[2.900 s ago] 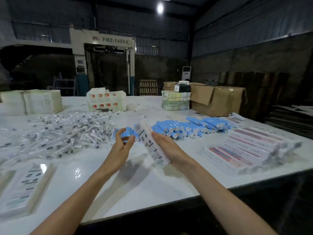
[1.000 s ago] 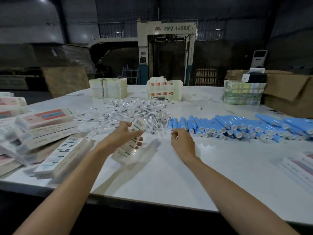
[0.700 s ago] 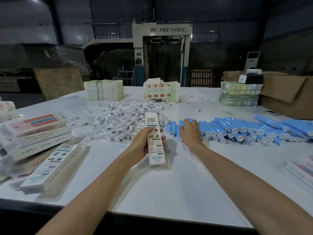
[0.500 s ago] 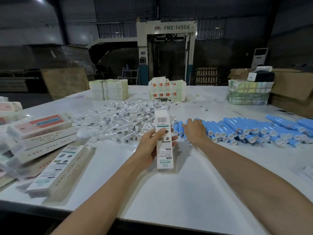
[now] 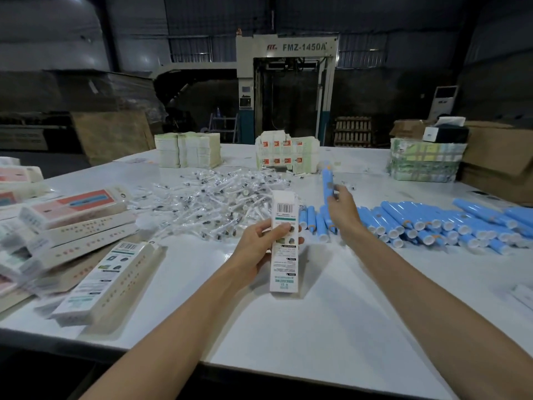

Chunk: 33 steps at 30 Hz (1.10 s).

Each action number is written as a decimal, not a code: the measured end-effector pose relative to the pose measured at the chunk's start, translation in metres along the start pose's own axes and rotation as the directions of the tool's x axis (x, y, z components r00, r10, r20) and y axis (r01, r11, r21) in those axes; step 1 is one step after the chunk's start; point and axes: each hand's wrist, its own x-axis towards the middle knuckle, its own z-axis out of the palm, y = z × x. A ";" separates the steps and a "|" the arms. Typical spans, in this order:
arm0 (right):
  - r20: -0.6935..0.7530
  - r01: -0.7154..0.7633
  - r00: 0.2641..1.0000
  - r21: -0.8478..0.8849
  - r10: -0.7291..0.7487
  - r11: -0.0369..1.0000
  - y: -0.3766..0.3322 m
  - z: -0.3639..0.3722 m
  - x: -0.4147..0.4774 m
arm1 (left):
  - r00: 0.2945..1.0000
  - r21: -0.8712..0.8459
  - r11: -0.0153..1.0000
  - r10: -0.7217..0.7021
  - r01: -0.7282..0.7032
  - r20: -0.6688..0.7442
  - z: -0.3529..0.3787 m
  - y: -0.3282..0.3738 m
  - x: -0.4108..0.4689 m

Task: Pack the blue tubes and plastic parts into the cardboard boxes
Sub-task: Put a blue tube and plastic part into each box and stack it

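Right hand (image 5: 343, 210): fingers pinched on one blue tube (image 5: 328, 183), held upright above the near end of the row of blue tubes (image 5: 438, 223) on the white table (image 5: 317, 319). Left hand (image 5: 261, 243): clamped round a narrow carton (image 5: 284, 243), just left of that row. Beyond it: heap of plastic parts (image 5: 213, 200).

Across its pale header, the far machine (image 5: 287, 47) carried "FMZ-1450A" in dark letters, with a small red logo just left of them, too small to read. The white carton (image 5: 284, 246) at near centre bore a barcode near its top and teal lettering at its near end, upside down and perhaps in Latin capitals, not legible. Print on the left cartons (image 5: 106, 278) was blurred.
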 end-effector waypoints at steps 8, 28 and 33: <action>0.155 0.043 0.965 0.702 -0.212 0.711 -0.080 -0.031 -0.039 | 0.995 0.070 0.997 0.004 -0.010 0.095 0.004 -0.002 -0.003; 0.555 0.255 0.816 -0.093 -0.163 0.962 -0.048 -0.029 -0.059 | 0.987 0.005 0.998 -0.064 0.065 0.147 0.012 -0.009 -0.009; 0.298 0.323 0.908 -0.051 -0.295 0.945 -0.025 0.005 -0.053 | 0.992 -0.019 0.995 -0.101 0.100 -0.073 0.006 -0.005 -0.009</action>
